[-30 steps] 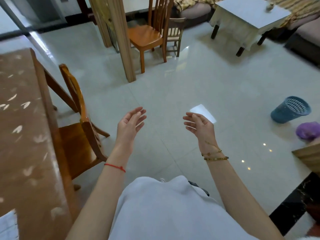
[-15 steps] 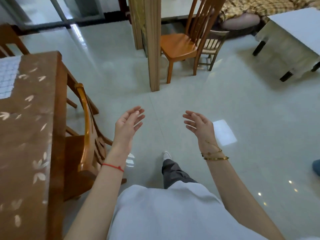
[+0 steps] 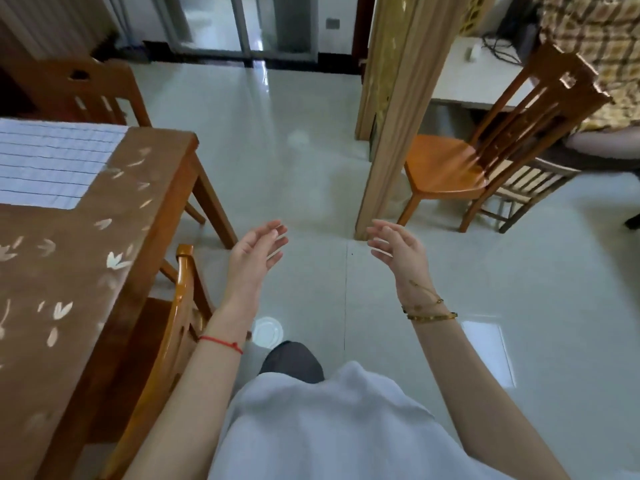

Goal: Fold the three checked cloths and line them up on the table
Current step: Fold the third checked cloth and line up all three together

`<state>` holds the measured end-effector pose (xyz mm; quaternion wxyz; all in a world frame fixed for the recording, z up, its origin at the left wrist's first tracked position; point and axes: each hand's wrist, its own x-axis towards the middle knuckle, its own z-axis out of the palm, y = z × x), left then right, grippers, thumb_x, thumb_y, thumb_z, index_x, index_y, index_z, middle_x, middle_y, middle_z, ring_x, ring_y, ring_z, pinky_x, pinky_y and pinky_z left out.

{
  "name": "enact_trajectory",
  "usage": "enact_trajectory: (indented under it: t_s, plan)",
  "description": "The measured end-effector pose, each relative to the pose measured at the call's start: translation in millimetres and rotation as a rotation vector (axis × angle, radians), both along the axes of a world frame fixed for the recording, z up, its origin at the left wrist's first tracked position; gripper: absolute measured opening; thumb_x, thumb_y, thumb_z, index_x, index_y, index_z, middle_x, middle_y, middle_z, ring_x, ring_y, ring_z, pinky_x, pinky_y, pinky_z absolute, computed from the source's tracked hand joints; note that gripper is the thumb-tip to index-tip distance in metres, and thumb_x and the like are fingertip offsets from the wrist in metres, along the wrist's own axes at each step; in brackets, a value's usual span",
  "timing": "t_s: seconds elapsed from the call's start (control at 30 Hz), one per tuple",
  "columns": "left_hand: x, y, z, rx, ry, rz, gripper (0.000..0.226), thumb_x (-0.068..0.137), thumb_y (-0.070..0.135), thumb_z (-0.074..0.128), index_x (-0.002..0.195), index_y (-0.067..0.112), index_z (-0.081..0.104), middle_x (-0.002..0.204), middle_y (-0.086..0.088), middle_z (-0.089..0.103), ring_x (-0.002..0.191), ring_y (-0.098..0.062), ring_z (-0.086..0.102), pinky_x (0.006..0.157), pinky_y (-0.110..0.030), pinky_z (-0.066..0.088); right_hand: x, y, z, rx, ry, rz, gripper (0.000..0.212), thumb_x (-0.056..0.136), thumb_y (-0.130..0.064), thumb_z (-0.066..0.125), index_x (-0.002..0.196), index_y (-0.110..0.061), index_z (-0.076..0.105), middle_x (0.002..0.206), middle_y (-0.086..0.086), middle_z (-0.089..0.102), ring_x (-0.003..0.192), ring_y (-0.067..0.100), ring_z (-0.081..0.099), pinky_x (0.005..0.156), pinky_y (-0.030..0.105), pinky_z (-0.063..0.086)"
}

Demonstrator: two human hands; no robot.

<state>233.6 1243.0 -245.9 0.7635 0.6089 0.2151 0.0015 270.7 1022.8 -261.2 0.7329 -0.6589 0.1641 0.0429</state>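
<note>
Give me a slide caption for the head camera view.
Left hand and right hand hover open and empty beside the table bearing a checked cloth.

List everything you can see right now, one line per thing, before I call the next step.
checked cloth: one in view, white with blue lines, on the table's far end, cut off by the left edge
table: one, brown with pale leaf pattern, left
near chair: one, orange-brown wood, at the table's near side
far chair: one, brown wood, beyond the table
orange chair: one, right of the post
small chair: one, pale slatted seat, behind the orange chair
post: one, pale wood, centre right
plaid fabric: yellow-brown, top right
floor: pale glossy tiles
left hand: open, empty, over the floor
right hand: open, empty, over the floor
</note>
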Motion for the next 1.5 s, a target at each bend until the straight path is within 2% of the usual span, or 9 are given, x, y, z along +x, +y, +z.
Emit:
enact_trajectory:
  t_s: [0.2,0.33,0.5,0.73,0.87,1.0,1.13,1.23,1.5]
  plan:
    - [90,23,-17,-0.013,0.004,0.118,0.021,0.101,0.016,0.053,0.116,0.017,0.067,0.118,-0.002,0.071,0.112,-0.015,0.067,0.099,-0.031,0.05,109,32,-18,0.001,-0.004,0.122,0.026,0.099,-0.014,0.047,0.112,-0.006,0.068,0.108,0.01,0.072,0.086,0.014,0.065,0.086,0.033,0.054]
    - [165,45,-19,-0.028,-0.005,0.166,0.024,0.101,0.013,0.052,0.12,0.011,0.065,0.122,-0.006,0.069,0.114,-0.019,0.066,0.101,-0.031,0.049,189,59,-22,0.002,0.007,0.158,0.025,0.099,-0.015,0.047,0.109,-0.01,0.069,0.107,0.007,0.073,0.088,0.015,0.066,0.075,0.023,0.053]
    - [276,85,-14,0.007,-0.046,0.16,0.026,0.1,0.015,0.054,0.122,0.009,0.066,0.122,-0.008,0.07,0.114,-0.02,0.066,0.105,-0.035,0.046,301,101,-10,0.032,-0.014,0.176,0.023,0.1,-0.018,0.047,0.106,-0.015,0.069,0.107,0.003,0.072,0.1,0.018,0.067,0.09,0.029,0.052]
    - [409,131,-2,-0.014,-0.09,0.129,0.019,0.101,0.008,0.048,0.104,0.015,0.065,0.1,0.01,0.074,0.116,-0.027,0.062,0.106,-0.038,0.042,436,149,-3,0.023,-0.053,0.197,0.024,0.1,-0.019,0.044,0.102,-0.021,0.068,0.11,0.003,0.071,0.107,0.019,0.065,0.09,0.027,0.05]
    - [468,153,-5,0.016,-0.062,0.158,0.021,0.101,0.011,0.049,0.116,0.011,0.063,0.117,-0.006,0.068,0.119,-0.026,0.061,0.106,-0.035,0.043,503,169,-12,0.014,-0.039,0.212,0.026,0.1,-0.019,0.043,0.105,-0.019,0.069,0.112,0.002,0.071,0.109,0.018,0.064,0.092,0.028,0.048]
    - [527,176,-10,-0.004,-0.05,0.154,0.022,0.103,0.008,0.043,0.109,0.018,0.062,0.116,-0.003,0.065,0.118,-0.024,0.058,0.106,-0.035,0.04,569,192,-20,0.018,-0.017,0.253,0.027,0.1,-0.019,0.044,0.108,-0.016,0.069,0.113,0.003,0.071,0.109,0.018,0.064,0.095,0.03,0.048]
    - [597,200,-21,0.027,-0.062,0.276,0.021,0.101,0.014,0.051,0.116,0.015,0.065,0.118,-0.004,0.069,0.111,-0.018,0.066,0.095,-0.027,0.047,650,221,-22,0.022,-0.011,0.327,0.025,0.099,-0.019,0.044,0.103,-0.019,0.069,0.112,0.003,0.071,0.107,0.017,0.065,0.095,0.03,0.049]
    - [651,217,-21,0.027,-0.067,0.367,0.025,0.1,0.016,0.054,0.122,0.011,0.065,0.122,-0.007,0.069,0.111,-0.018,0.066,0.097,-0.027,0.048,716,245,-16,0.023,-0.016,0.416,0.024,0.099,-0.019,0.045,0.102,-0.02,0.069,0.111,0.002,0.072,0.106,0.017,0.066,0.095,0.03,0.049]
    - [769,262,-7,0.023,-0.095,0.625,0.023,0.101,0.017,0.053,0.118,0.015,0.067,0.116,-0.002,0.072,0.108,-0.016,0.069,0.093,-0.026,0.051,877,326,6,0.017,-0.053,0.654,0.024,0.099,-0.02,0.046,0.105,-0.018,0.07,0.11,0.003,0.072,0.105,0.017,0.067,0.093,0.029,0.051]
